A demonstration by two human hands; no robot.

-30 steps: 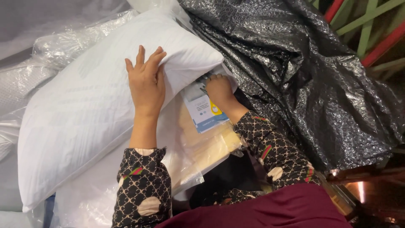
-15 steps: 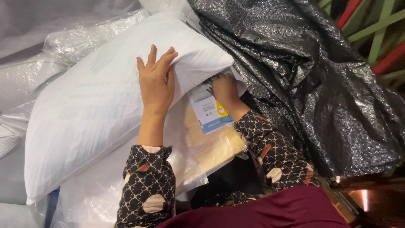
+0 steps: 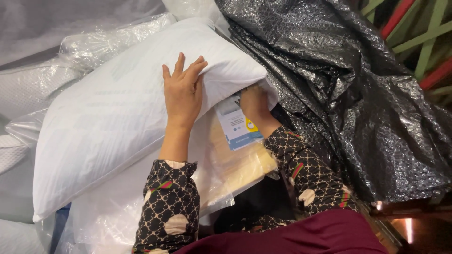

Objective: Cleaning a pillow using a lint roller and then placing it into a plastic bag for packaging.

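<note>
Here, one white pillow (image 3: 117, 122) lies under the left hand (image 3: 182, 94), fingers spread; the right hand (image 3: 254, 103), fingers hidden, touches one white-and-blue label card (image 3: 237, 127) beside black bubble wrap (image 3: 339, 94).

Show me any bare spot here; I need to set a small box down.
None truly bare. Flattest patch: white pillow, left of left hand. Crowded right: right hand tucked under the pillow's edge by the printed card, against black bubble wrap. Clear plastic bags fill the left.
</note>
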